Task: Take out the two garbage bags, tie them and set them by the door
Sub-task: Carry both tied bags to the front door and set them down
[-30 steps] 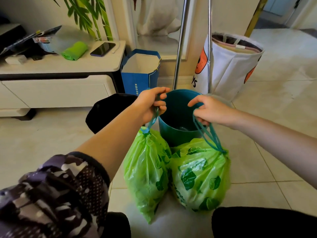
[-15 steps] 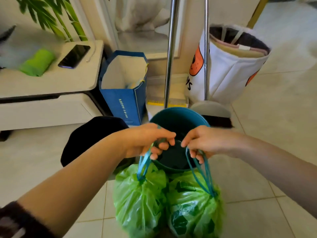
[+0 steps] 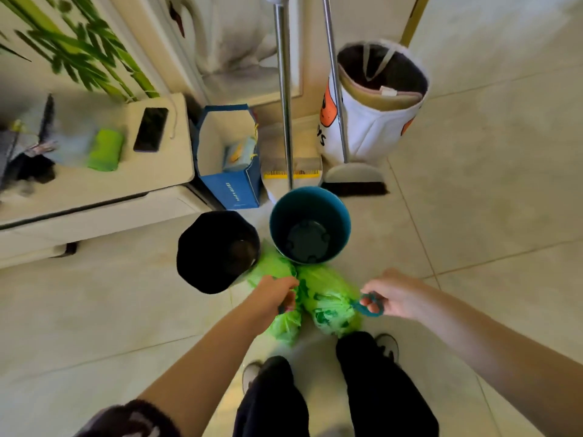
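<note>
1. Both hands are closed on drawstrings: the left hand grips the top of the left green garbage bag, its fingers curled down so the string itself is mostly hidden.
2. Fingers of the right hand are hooked through the teal drawstring loop of the right green garbage bag, and the loop is pulled tight to the right.
3. The two bags are side by side and touching, in the lower middle of the frame, just above the person's black trousers and shoes.
4. I cannot tell if the bags rest on the tiled floor or hang a little above it.
5. Directly above the bags stand two bins with no liner inside: a black bin to the left and a teal bin to the right.
6. Above the bins, a blue paper bag stands beside a white low cabinet.
7. On the cabinet, in the left part of the frame, lie a dark phone and a green roll.
8. Two metal poles rise in the upper middle; the right one belongs to a broom, the left one to a dustpan.
9. A white fabric basket with orange print is at the upper right of the poles.
</note>
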Action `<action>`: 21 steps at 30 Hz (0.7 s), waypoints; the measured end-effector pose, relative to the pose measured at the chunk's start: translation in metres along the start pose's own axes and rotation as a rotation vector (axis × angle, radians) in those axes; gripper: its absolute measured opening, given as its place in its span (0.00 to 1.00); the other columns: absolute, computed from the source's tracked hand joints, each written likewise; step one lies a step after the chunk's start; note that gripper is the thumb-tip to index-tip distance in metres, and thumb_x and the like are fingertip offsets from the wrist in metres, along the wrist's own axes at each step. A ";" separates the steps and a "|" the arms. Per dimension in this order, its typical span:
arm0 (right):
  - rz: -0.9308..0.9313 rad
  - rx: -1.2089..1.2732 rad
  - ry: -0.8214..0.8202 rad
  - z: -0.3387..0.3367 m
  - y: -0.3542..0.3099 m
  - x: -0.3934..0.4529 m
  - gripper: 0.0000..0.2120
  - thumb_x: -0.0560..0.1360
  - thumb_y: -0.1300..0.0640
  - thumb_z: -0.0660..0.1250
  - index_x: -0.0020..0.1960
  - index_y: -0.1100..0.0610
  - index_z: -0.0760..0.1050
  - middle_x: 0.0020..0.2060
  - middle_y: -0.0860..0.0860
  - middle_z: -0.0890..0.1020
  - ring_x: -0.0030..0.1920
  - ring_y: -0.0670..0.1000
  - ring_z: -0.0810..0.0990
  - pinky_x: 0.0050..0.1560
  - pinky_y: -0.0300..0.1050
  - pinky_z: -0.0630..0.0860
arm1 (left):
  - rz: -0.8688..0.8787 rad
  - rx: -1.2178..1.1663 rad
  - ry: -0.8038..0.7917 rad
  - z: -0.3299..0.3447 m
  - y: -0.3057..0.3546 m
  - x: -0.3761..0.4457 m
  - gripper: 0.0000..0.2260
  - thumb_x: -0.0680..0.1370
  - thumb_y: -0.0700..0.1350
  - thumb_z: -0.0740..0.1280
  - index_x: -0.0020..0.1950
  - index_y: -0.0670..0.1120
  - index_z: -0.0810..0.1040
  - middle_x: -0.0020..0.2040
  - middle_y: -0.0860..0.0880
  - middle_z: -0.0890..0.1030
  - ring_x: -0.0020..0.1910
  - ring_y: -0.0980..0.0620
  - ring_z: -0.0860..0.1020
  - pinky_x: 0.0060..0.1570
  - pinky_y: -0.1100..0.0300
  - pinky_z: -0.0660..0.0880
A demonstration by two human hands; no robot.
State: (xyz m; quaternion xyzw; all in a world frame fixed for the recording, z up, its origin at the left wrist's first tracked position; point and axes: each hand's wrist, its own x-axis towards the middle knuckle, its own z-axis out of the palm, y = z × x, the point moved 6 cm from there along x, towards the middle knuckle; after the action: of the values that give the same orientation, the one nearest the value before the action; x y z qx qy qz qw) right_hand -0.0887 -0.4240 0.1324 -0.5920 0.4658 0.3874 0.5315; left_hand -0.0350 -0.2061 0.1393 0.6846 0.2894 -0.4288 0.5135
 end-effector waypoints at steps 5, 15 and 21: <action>0.076 0.044 0.151 -0.008 0.052 -0.049 0.12 0.73 0.73 0.60 0.33 0.62 0.66 0.25 0.57 0.68 0.15 0.47 0.66 0.16 0.30 0.63 | 0.045 0.008 0.022 -0.003 -0.008 -0.067 0.10 0.77 0.40 0.64 0.37 0.41 0.69 0.24 0.48 0.70 0.27 0.49 0.67 0.41 0.51 0.67; -0.249 0.334 0.295 -0.047 0.046 -0.226 0.09 0.72 0.64 0.69 0.34 0.63 0.74 0.24 0.55 0.69 0.23 0.50 0.65 0.29 0.40 0.66 | 0.285 0.168 -0.106 0.005 0.048 -0.206 0.12 0.81 0.39 0.58 0.42 0.38 0.77 0.30 0.45 0.77 0.28 0.53 0.75 0.33 0.64 0.72; -0.437 0.700 0.441 -0.091 0.074 -0.343 0.12 0.73 0.61 0.69 0.33 0.63 0.75 0.21 0.49 0.70 0.25 0.48 0.68 0.40 0.45 0.72 | 0.380 0.234 -0.296 0.044 0.079 -0.292 0.12 0.81 0.39 0.58 0.41 0.39 0.77 0.29 0.45 0.77 0.30 0.51 0.74 0.37 0.58 0.71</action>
State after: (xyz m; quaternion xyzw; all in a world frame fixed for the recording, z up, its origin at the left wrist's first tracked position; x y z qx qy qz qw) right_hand -0.2542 -0.4663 0.4520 -0.5297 0.5348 -0.0492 0.6565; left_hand -0.1172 -0.2595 0.4289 0.7114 0.0257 -0.4505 0.5388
